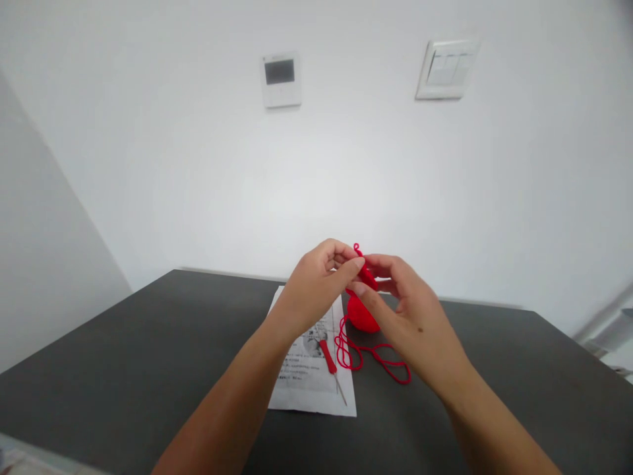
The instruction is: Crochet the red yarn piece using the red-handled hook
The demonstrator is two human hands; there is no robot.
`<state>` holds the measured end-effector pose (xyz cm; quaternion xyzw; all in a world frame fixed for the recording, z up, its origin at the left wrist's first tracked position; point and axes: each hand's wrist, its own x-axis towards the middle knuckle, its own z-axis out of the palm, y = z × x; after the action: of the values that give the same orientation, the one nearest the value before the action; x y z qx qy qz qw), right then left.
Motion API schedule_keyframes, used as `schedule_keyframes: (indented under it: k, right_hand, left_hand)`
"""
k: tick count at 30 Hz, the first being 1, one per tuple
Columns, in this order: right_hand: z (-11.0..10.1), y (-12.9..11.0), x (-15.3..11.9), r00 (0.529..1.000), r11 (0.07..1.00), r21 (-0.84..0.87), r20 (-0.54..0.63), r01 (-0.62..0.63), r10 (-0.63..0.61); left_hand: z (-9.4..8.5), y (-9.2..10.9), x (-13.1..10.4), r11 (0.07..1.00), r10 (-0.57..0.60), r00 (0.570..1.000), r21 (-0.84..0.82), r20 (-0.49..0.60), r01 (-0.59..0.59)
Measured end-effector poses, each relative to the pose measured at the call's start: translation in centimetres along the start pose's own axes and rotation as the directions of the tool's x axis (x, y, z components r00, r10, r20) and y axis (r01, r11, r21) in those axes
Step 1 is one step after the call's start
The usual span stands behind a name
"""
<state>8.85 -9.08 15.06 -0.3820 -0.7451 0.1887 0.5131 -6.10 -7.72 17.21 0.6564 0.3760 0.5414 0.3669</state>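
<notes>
Both hands hold a small red crocheted piece (367, 277) above the table. The thumb and fingers of my left hand (329, 270) pinch its upper left side. From the right, my right hand (395, 297) grips it between thumb and fingertips, hiding part of it. A thin red end curls up from its top. Below and behind sits a ball of red yarn (362, 315), partly covered by my right hand. Loose strands of yarn (373, 353) loop over the table in front of it. A red-handled crochet hook (327, 356) lies on a printed sheet (316, 399) under my left forearm.
The dark table (148, 356) runs up to a white wall (346, 165). On the wall are a thermostat-like panel (281, 80) and a light switch (446, 69). A pale, blurred object (616, 340) stands past the table's right edge.
</notes>
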Motion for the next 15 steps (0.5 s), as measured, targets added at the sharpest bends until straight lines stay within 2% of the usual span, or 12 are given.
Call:
schedule_keyframes:
  k: [4,6,11,13,15]
  right_hand:
    - [0.0,0.7,0.2,0.995,0.987,0.13,-0.023,-0.09,0.094]
    - [-0.2,0.8,0.3,0.991,0.978,0.172,-0.039,-0.123,0.131]
    - [-0.5,0.3,0.5,0.968,0.925,0.315,-0.061,-0.211,0.242]
    - [-0.5,0.2,0.4,0.967,0.903,0.377,-0.06,-0.207,0.247]
    - [-0.5,0.2,0.4,0.969,0.879,0.432,-0.041,-0.204,0.245]
  left_hand:
    - [-0.1,0.0,0.1,0.994,-0.007,0.995,-0.107,0.1,0.018]
    - [-0.2,0.0,0.0,0.993,-0.005,0.994,-0.114,0.113,0.018]
    - [-1.0,-0.1,0.0,0.992,0.098,0.99,0.094,-0.102,-0.089]
    - [-1.3,-0.1,0.0,0.979,0.128,0.988,0.169,-0.088,-0.112]
    - [-1.4,0.0,0.0,0.982,0.098,0.995,0.163,0.003,-0.097]
